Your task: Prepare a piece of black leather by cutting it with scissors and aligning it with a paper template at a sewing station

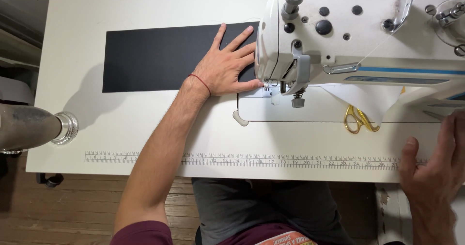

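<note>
Nearest the camera, the person's lap sits under the front edge of the white worktop (145, 143), dark trousers and a maroon top just showing. Along that front edge runs a printed measuring strip (252, 160). Down at the right corner, the right hand (433, 177) rests on the worktop edge, thumb up against the end of the strip, fingers loosely curled and holding nothing that can be seen; part of it runs out of the picture.

Further in, the left forearm stretches diagonally across the worktop, a thin red string (200, 84) around the wrist. The left hand (227, 65) lies flat with fingers spread wide, palm pressing down on the right end of a long black fabric strip (155, 58). The strip lies straight, reaching well out to the left of the hand, while its right end slips under the head of the white sewing machine (358, 31). The thumb tip sits just beside the presser foot (275, 86).

Right of the needle area, gold-handled scissors (357, 120) lie on the machine bed, partly covered by a white piece of cloth (368, 99). At far left, a metal cylinder (34, 127) juts in over the worktop edge.
</note>
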